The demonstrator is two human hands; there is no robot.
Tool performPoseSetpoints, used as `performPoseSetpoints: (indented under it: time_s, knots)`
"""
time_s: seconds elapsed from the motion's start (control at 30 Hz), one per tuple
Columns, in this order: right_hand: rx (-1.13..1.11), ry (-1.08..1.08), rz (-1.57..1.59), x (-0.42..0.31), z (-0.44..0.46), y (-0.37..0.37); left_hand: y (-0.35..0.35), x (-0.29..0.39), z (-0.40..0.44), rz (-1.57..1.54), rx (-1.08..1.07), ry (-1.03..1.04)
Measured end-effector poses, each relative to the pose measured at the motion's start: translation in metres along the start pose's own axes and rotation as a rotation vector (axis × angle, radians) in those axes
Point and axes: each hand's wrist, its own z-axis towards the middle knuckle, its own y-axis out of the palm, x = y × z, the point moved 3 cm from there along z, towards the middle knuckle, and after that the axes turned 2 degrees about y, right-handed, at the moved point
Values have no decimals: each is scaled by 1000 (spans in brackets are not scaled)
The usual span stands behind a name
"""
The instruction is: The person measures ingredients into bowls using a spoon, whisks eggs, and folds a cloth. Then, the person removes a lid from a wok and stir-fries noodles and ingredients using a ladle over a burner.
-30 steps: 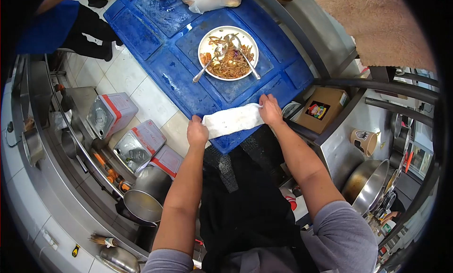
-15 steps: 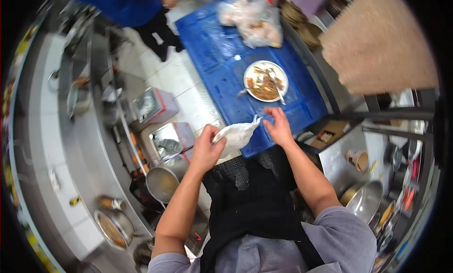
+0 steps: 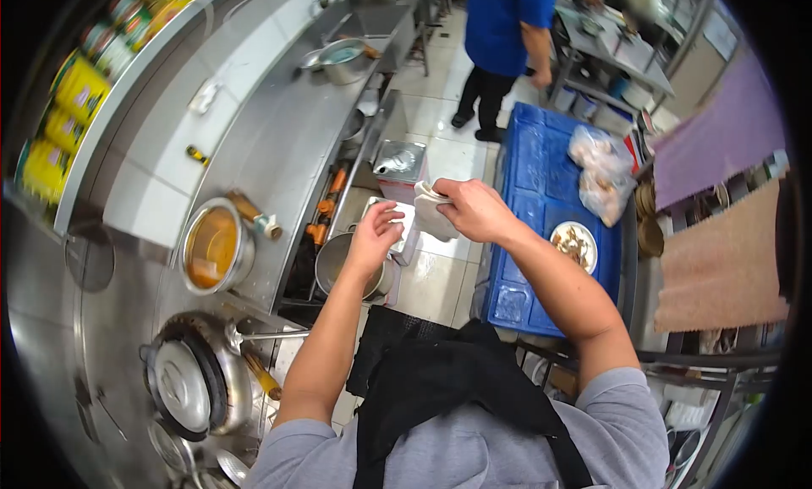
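Observation:
My right hand (image 3: 475, 210) is closed on a folded white cloth (image 3: 438, 222), which hangs from the fingers over the aisle. To its left, my left hand (image 3: 375, 238) holds nothing; its fingers are apart and slightly bent, a short way from the cloth. Below the left hand stands a large metal pot (image 3: 336, 267) at floor level, partly hidden by the forearm. Right of the right hand is a blue chest (image 3: 525, 269) with a white bowl of food scraps (image 3: 575, 245) on top.
Plastic bags of pale food (image 3: 602, 180) lie on the blue chest. A person in a blue shirt (image 3: 506, 32) stands beyond it. On the steel counter at left are a pot of orange liquid (image 3: 211, 245) and a lidded pot (image 3: 183, 387). Metal tins (image 3: 399, 161) stand under the counter's edge.
The view has swung left toward the counter. The cloth has passed from my left hand to my right hand, and my left hand has let go. The person in blue stands further off.

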Motion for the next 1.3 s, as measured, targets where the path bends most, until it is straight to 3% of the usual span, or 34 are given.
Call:
performPoseSetpoints:
  time_s: [0.07, 0.2, 0.27, 0.3, 0.33, 0.4, 0.5, 0.6, 0.67, 0.73, 0.83, 0.87, 0.9, 0.93, 1.07, 1.13, 1.2, 1.23, 1.3]
  knots:
    - [-161, -40, -184, -51, 14, 0, -46, -32, -25, 202, 137, -18]
    - [-194, -220, -184, -130, 28, -6, -76, -45, -69, 252, 102, -6]
    - [-184, -232, 27, -153, 35, -11, -101, -41, -83, 191, 87, 4]
    - [-160, -252, 191, -159, 40, -8, -113, -46, -87, -11, -4, 22]
    - [-150, -126, 222, -162, 42, -11, -122, -50, -91, -213, -98, 42]
    - [-89, -67, 327, -146, 57, 2, -147, -53, -109, -293, -108, 59]
    - [8, 77, 536, -89, 81, 57, -170, -61, -133, -584, 48, 13]
    - [38, 191, 352, -7, 90, 144, -193, -84, -150, -469, 527, -72]
    - [41, 165, 202, -27, 72, 184, -201, -90, -162, -434, 681, -95]
    - [-17, 52, 189, -58, 55, 229, -201, -86, -175, -188, 811, -102]
    - [-134, -111, 476, -114, 23, 292, -176, -64, -192, -130, 875, -83]
    - [-222, -69, 478, -145, 8, 293, -170, -62, -195, -137, 868, -50]
    - [-335, -68, 600, -147, 0, 315, -165, -66, -201, -53, 919, -18]
    - [-310, -95, 619, -154, -10, 320, -160, -68, -211, -42, 961, -29]
    - [-573, -152, 699, -162, -34, 332, -141, -80, -257, -188, 1196, -67]
    - [-690, -218, 702, -163, -50, 339, -132, -82, -274, -65, 1322, -70]
    - [-931, -297, 913, -167, -63, 344, -116, -62, -290, 7, 1355, -149]
    - [-1124, -100, 1163, -163, -69, 348, -118, -62, -300, 43, 1338, -125]
    - [-1258, 74, 1329, -146, -61, 343, -128, -62, -316, -6, 1277, -20]
